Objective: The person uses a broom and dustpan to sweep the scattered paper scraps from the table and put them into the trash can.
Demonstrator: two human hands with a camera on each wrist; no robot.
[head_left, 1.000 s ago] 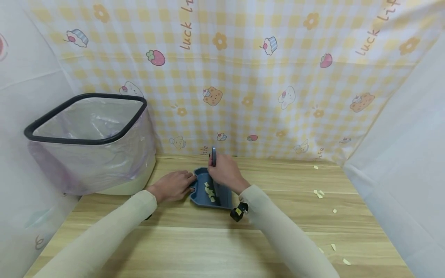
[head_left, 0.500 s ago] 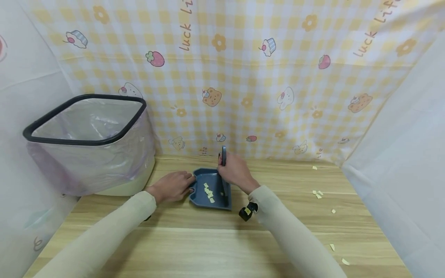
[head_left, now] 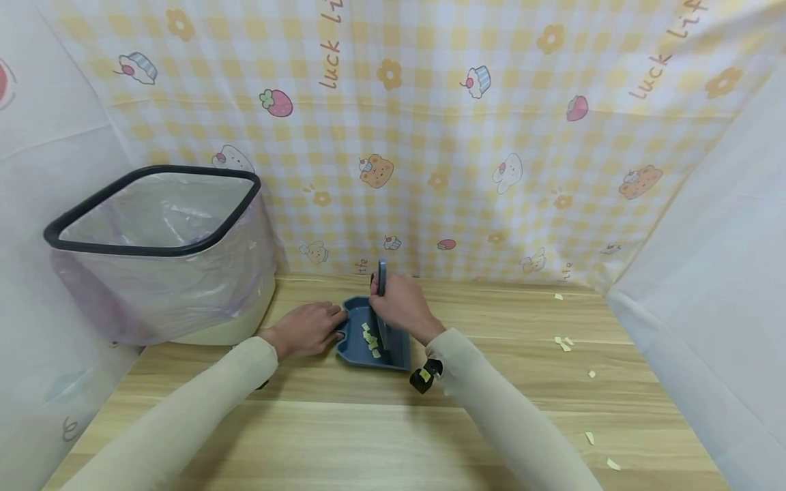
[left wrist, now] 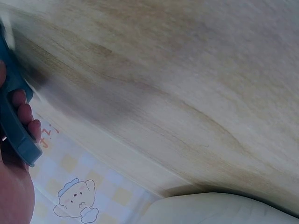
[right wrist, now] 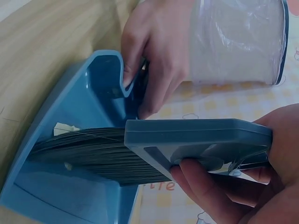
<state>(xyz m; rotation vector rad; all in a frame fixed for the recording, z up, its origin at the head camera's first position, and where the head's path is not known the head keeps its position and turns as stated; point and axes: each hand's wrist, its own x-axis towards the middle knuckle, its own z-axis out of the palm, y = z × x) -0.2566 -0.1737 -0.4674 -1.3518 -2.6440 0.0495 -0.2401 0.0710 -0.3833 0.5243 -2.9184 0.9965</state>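
My left hand [head_left: 310, 329] holds the handle of a blue-grey dustpan [head_left: 352, 346] flat on the wooden table. In the left wrist view its fingertips [left wrist: 24, 113] curl round that handle. My right hand [head_left: 402, 303] grips a small hand brush [right wrist: 196, 130] by its blue-grey handle, held upright over the pan. Its dark bristles [right wrist: 98, 151] bend against the pan's inside, as the right wrist view shows. Several pale yellow paper scraps [head_left: 370, 339] lie in the pan to the left of the brush. The brush partly covers the scraps in the right wrist view.
At the left stands a bin [head_left: 245, 324] with a black rim and a translucent bag lining it. More yellow scraps [head_left: 563, 344] are scattered over the right side of the table. A checked curtain [head_left: 467, 157] hangs along the table's back edge.
The brush first moved right toward the pan's open edge, then came back left to beside the scraps. My left hand and the dustpan have stayed in place.
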